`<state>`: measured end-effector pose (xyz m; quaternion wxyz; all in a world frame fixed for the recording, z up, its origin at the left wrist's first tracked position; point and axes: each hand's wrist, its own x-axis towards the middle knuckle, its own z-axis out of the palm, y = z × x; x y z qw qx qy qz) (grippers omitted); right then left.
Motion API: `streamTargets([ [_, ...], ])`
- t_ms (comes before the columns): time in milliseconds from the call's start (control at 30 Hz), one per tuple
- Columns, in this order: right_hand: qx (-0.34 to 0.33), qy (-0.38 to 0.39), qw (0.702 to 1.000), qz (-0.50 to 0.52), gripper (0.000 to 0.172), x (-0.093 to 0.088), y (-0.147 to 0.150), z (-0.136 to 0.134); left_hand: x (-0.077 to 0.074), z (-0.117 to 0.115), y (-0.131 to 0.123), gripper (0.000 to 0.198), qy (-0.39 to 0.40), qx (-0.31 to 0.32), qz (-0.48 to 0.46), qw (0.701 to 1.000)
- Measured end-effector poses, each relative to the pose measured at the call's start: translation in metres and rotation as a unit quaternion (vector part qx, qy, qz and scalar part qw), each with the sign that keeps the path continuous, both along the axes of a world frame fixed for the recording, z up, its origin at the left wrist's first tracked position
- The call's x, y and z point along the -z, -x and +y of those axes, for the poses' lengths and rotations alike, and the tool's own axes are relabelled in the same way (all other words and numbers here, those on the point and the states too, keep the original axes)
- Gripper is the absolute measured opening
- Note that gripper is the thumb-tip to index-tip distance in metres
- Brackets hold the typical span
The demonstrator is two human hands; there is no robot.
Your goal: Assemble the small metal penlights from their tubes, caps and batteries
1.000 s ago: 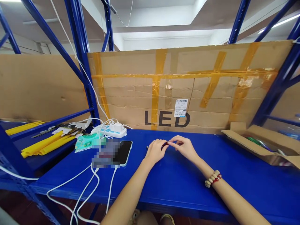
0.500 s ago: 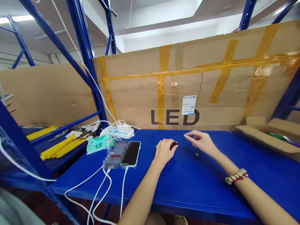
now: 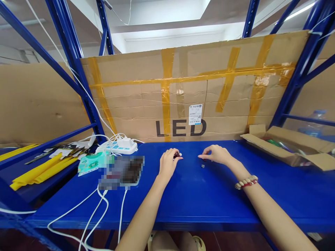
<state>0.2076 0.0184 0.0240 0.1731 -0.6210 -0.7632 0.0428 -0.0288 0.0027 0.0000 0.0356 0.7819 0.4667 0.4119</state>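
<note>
My left hand [image 3: 167, 164] is closed around a small dark red object [image 3: 177, 156], which shows between thumb and fingers with a pale, shiny bit at its end. Most of that object is hidden by the hand. To its right, my right hand [image 3: 215, 154] is held low over the blue tabletop, thumb and index finger bent into a pinch. What lies in that pinch is too small to make out; a dark reddish bit shows just below the fingers. A small metallic piece [image 3: 202, 166] lies on the table just in front of the right fingertips.
Left of my hands are phones [image 3: 132, 170], partly blurred, with white cables, a power strip [image 3: 123, 147] and a green-white packet [image 3: 90, 163]. An open cardboard box [image 3: 282, 153] stands at the right. A large carton [image 3: 141, 104] marked LED rises behind the blue table [image 3: 199, 205].
The view has turned right, so the scene sits further left. My right fingertips have come lower and closer to the metallic piece. A pale end now shows on the object in my left hand.
</note>
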Motion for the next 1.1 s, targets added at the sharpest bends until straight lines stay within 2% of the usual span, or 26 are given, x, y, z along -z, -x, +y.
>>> streamTargets([
  [67,-0.051,0.046,0.997,0.024,0.031,-0.001,0.003,-0.002,-0.001,0.0,0.0,0.002,0.0,0.001,-0.017,1.0],
  [100,-0.06,0.044,0.997,0.031,0.029,-0.001,0.004,-0.003,-0.001,0.0,0.0,0.002,0.0,0.002,-0.024,1.0],
  [233,-0.024,-0.037,0.999,0.014,0.025,-0.002,0.006,-0.004,0.0,0.001,-0.002,0.01,-0.003,0.005,-0.039,0.999],
  [333,-0.017,0.023,1.0,0.003,0.028,-0.002,0.004,-0.005,0.001,0.0,-0.004,0.015,-0.002,0.0,-0.042,0.999],
  [400,-0.031,0.081,0.996,0.009,0.028,-0.002,0.002,-0.005,0.001,-0.001,-0.006,0.016,-0.002,-0.003,-0.032,0.999],
  [467,-0.043,0.108,0.993,0.01,0.025,-0.001,0.0,-0.004,0.001,-0.002,-0.006,0.015,-0.005,0.0,-0.018,1.0],
  [733,-0.047,0.103,0.994,0.004,0.012,0.005,0.006,-0.001,0.003,-0.001,-0.002,0.024,0.016,-0.01,0.013,1.0],
  [833,-0.083,0.071,0.994,0.023,0.014,0.009,0.017,-0.003,0.003,-0.003,-0.002,0.027,0.038,0.001,0.033,0.999],
  [933,-0.128,-0.037,0.989,0.071,0.016,0.007,0.029,-0.008,0.002,-0.005,-0.004,0.027,0.05,0.025,0.047,0.997],
  [1000,-0.145,-0.097,0.974,0.144,0.02,0.003,0.036,-0.011,0.002,-0.006,-0.005,0.028,0.057,0.049,0.048,0.996],
  [1100,-0.166,-0.132,0.937,0.279,0.029,-0.003,0.042,-0.014,0.001,-0.006,-0.007,0.028,0.059,0.082,0.04,0.994],
])
